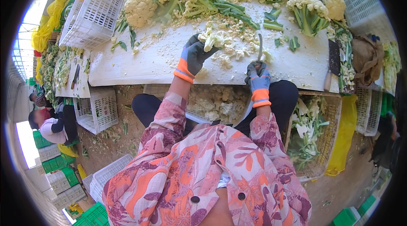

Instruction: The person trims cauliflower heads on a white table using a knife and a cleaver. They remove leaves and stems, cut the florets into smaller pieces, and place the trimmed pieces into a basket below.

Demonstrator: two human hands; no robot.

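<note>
My left hand (196, 55), in a grey glove with an orange cuff, holds a cauliflower floret (209, 39) above the white tabletop (127, 70). My right hand (258, 75), gloved alike, grips a small knife with a narrow curved blade (260, 46) pointing away from me. Between the hands lie several cut florets (237, 53) and crumbs. Farther back are whole cauliflower heads (140, 9) and green leaves (237, 11). Below the table edge, between my knees, a white tub holds a heap of florets (219, 102).
A white crate (95, 13) stands on the table at left, another (365, 6) at right. A cleaver (333, 57) lies near the right edge. Right of my knee, a crate (332, 137) holds leaves and stalks. At far left sits a person (54, 127) beside a white crate (97, 111).
</note>
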